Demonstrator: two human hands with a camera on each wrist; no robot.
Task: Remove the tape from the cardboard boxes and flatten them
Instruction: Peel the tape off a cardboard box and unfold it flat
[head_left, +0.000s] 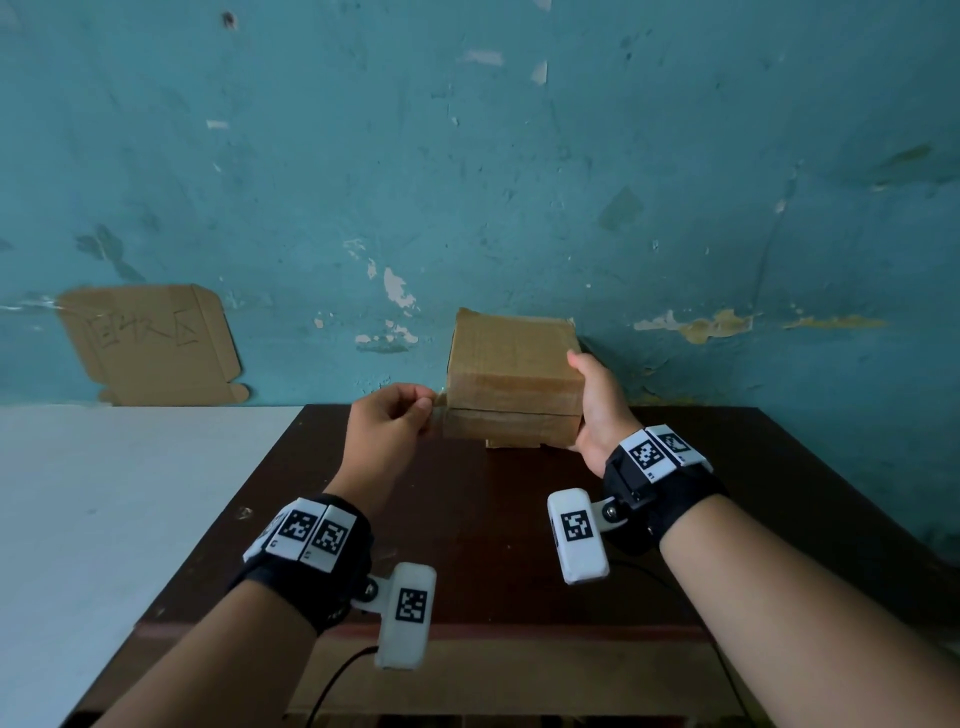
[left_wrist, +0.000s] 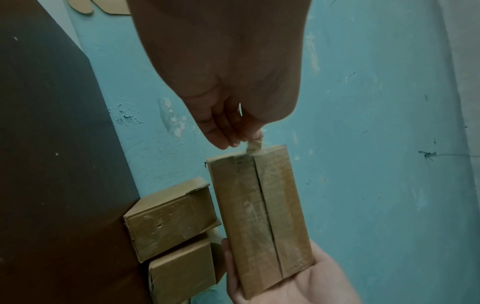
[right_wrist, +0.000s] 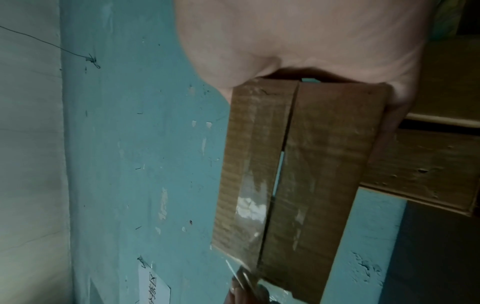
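Observation:
A brown cardboard box (head_left: 511, 379) is held up above the far edge of the dark table (head_left: 493, 519). My right hand (head_left: 595, 400) grips its right end, thumb on top. My left hand (head_left: 402, 410) pinches a strip of tape (head_left: 440, 402) at the box's left end. In the left wrist view the tape (left_wrist: 255, 146) lifts off the box (left_wrist: 259, 216) corner between my left fingertips (left_wrist: 233, 142). The seam between the flaps runs along the box (right_wrist: 291, 174) in the right wrist view, with shiny tape residue beside it.
Two more cardboard boxes (left_wrist: 168, 216) (left_wrist: 182, 273) stand on the table against the teal wall (head_left: 467, 182), below the held one. A flattened cardboard piece (head_left: 150, 343) with writing leans on the wall at left, above a white surface (head_left: 104, 519).

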